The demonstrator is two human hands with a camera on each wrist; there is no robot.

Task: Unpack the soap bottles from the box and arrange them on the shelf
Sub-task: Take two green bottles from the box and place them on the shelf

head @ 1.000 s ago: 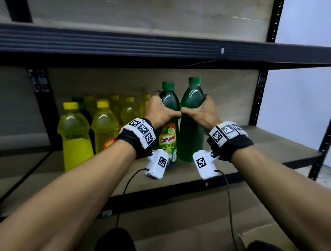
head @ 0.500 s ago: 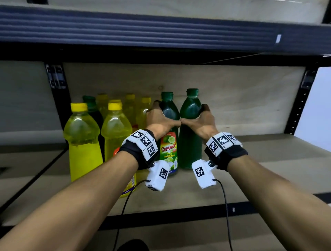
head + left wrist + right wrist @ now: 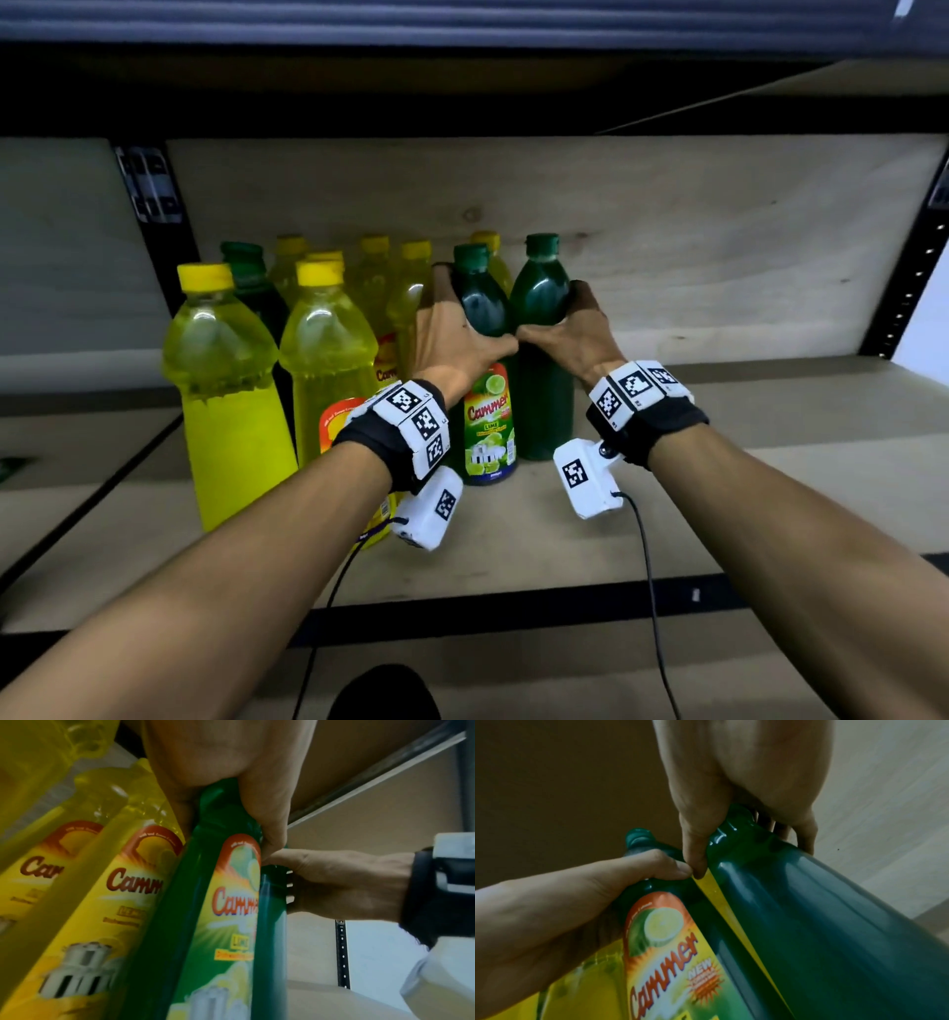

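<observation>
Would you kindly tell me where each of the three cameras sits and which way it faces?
Head: worn on the head, looking forward and down into the shelf; both forearms, left hand and right hand show.
Left wrist: under the left wrist, looking up along the labelled green bottle; left palm, plus the right hand.
Right wrist: under the right wrist, looking up along the plain green bottle; right fingers, plus the left hand.
Shared: all show both green bottles.
</observation>
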